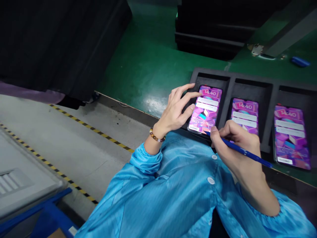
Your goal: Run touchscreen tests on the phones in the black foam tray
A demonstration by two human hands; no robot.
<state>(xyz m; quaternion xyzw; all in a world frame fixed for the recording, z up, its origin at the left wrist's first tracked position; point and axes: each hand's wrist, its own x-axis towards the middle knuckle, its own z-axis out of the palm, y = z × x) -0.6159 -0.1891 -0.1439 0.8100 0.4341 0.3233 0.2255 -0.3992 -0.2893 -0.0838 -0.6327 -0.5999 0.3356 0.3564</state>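
Note:
Three lit phones lie in a black foam tray [229, 86] on the green bench. My left hand [176, 110] rests on the left edge of the leftmost phone [205, 110], thumb and fingers spread and touching its side and screen. My right hand [234, 145] is closed round a blue pen [244, 152], whose tip touches the lower corner of that phone. The middle phone [245, 115] is partly hidden behind my right hand. The right phone [291, 137] lies untouched in its slot. A bead bracelet is on my left wrist.
Stacked black trays [210, 36] stand at the back of the bench [146, 62]. A small blue object [300, 61] lies at the far right. Grey floor with yellow-black tape [91, 127] lies left, with a grey bin on a blue frame [22, 188].

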